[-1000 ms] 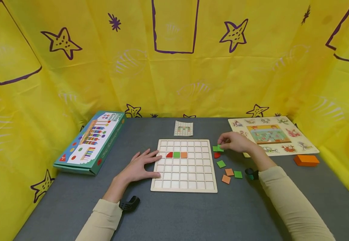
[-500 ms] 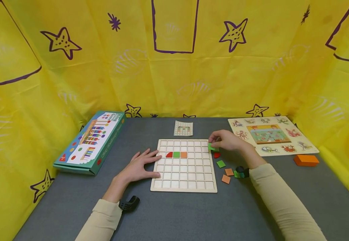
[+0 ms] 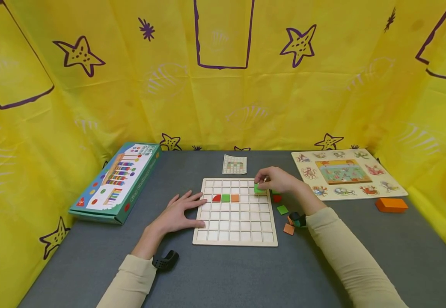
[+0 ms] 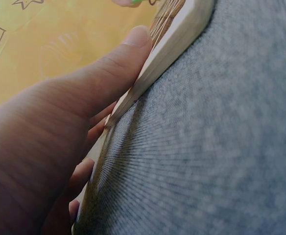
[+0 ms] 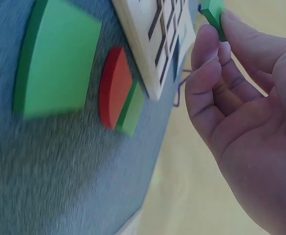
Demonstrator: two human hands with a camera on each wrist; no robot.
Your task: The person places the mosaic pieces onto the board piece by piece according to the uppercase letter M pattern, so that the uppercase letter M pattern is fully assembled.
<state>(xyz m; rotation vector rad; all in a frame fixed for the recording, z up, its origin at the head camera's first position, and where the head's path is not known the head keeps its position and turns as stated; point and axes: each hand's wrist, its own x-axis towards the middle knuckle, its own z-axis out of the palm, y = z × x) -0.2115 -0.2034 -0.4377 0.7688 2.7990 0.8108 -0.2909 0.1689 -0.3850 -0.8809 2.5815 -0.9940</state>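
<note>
A pale wooden grid board (image 3: 246, 237) lies on the table. My left hand (image 3: 174, 216) rests on its left edge with fingers spread; in the left wrist view the thumb (image 4: 118, 66) lies on the rim. Between thumb and fingers my right hand (image 3: 278, 180) pinches a green square tile (image 3: 259, 189) over the board's upper right cells. That green tile (image 5: 214, 13) also shows at the fingertips in the right wrist view. On the board sit in a row a red round-edged tile (image 3: 217, 198), a green tile (image 3: 225, 198) and an orange tile (image 3: 235, 198).
Right of the board lie loose tiles: green (image 3: 282, 210), orange (image 3: 289, 229) and red (image 3: 277, 198), some partly hidden by my right arm. A pattern card (image 3: 235, 164) lies behind the board. Around stand a toy box (image 3: 119, 179), a sea-animal puzzle (image 3: 346, 171) and an orange block (image 3: 391, 205).
My right hand has lifted a green tile from the loose ones and carried it left, over the board. The left hand stays where it was.
</note>
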